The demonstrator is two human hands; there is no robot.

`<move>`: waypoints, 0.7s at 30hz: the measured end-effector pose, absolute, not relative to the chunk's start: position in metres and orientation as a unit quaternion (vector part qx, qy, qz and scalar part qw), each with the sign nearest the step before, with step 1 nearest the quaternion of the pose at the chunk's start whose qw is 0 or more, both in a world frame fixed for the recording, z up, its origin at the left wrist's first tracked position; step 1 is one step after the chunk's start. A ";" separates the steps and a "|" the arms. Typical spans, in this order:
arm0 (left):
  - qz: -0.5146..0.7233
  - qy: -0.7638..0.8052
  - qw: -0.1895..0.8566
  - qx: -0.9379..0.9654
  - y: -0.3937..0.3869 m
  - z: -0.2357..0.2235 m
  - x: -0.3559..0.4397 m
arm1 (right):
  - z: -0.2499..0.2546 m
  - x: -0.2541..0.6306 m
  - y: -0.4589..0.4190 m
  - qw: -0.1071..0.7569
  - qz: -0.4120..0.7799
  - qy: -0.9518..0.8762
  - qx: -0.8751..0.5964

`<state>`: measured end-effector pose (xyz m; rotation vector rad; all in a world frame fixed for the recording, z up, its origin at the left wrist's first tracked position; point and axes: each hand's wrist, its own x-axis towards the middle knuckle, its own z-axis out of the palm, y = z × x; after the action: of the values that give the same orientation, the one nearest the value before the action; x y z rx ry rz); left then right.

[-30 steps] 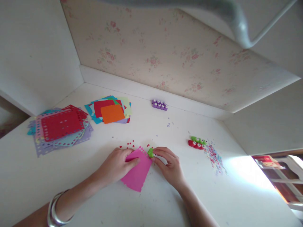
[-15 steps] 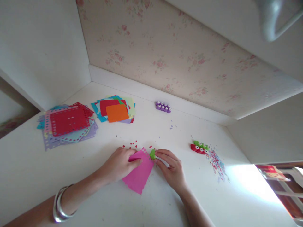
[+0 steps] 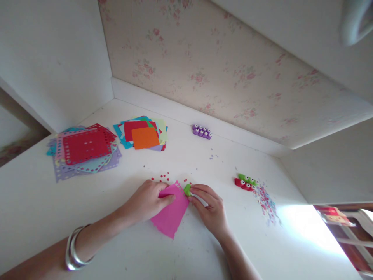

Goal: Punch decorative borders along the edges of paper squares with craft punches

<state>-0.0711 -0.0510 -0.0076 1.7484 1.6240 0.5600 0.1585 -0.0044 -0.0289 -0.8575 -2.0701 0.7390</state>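
Observation:
A pink sheet of paper [image 3: 171, 216] is pinched between the thumb and fingers of my left hand [image 3: 148, 200]. A row of small punched holes runs along its upper edge. My right hand [image 3: 211, 208] grips a small green craft punch [image 3: 187, 189] at the sheet's upper right edge. Fingers partly cover the punch, and whether paper sits in its slot cannot be made out. Small red paper cutouts [image 3: 163, 177] are scattered on the white tabletop just beyond the sheet.
A pile of punched sheets [image 3: 87, 147] lies at the left, beside a stack of coloured paper [image 3: 145, 138]. Purple punches [image 3: 201, 132] stand near the back wall. Red and green punches [image 3: 244, 184] sit at the right, next to a heap of tiny confetti [image 3: 267, 204].
The camera view has shifted slightly. Both hands, the pink sheet and the green punch keep almost the same positions.

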 end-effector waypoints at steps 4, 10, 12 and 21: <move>0.222 0.620 0.345 0.669 -0.051 -0.007 -0.071 | -0.027 0.157 -0.005 0.385 0.283 -0.815 -0.328; 0.230 0.614 0.353 0.668 -0.052 -0.006 -0.071 | -0.025 0.155 -0.008 0.386 0.286 -0.811 -0.334; 0.231 0.615 0.344 0.671 -0.052 -0.007 -0.071 | -0.026 0.155 -0.009 0.383 0.290 -0.812 -0.330; 0.222 0.625 0.315 0.679 -0.052 -0.010 -0.071 | -0.026 0.156 -0.007 0.363 0.301 -0.813 -0.340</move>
<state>-0.0714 -0.0522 -0.0103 1.7876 1.6473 0.5841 0.1556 -0.0074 -0.0264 -0.8762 -2.0940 0.7758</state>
